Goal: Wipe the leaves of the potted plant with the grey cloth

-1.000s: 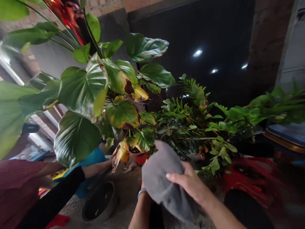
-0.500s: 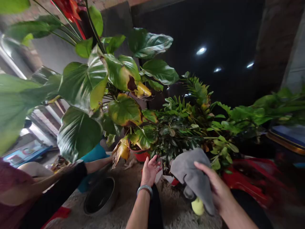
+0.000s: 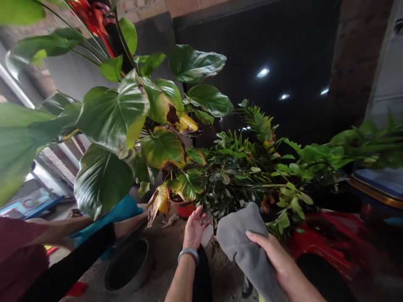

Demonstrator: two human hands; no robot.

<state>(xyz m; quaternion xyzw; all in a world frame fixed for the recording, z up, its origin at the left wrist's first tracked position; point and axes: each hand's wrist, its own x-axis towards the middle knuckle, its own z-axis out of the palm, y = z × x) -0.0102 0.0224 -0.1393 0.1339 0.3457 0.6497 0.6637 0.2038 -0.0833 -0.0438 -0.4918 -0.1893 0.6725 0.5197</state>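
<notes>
My right hand (image 3: 273, 258) grips a grey soft fabric item (image 3: 239, 239), thumb on top; its lower end runs past the bottom of the view, with a trace of yellow below. My left hand (image 3: 194, 230), with a bracelet (image 3: 189, 253) at the wrist, is held out palm up. Its fingers are loosely curled and apart, with nothing in them. Just behind the left hand stands a red pot (image 3: 183, 209) under yellowing leaves. Dense small-leaved foliage (image 3: 233, 184) rises behind the grey item.
Large glossy leaves (image 3: 115, 113) fill the upper left. Another person's arm in a black sleeve (image 3: 72, 260) reaches in from the left, near a turquoise object (image 3: 124, 213) and a dark basin (image 3: 145, 260). A red object with a black wheel-like part (image 3: 327, 239) stands at right.
My right hand has brought the grey item slightly left and lower, and its yellow part has mostly left the view. My left hand stays open, almost unmoved. The view has shifted slightly.
</notes>
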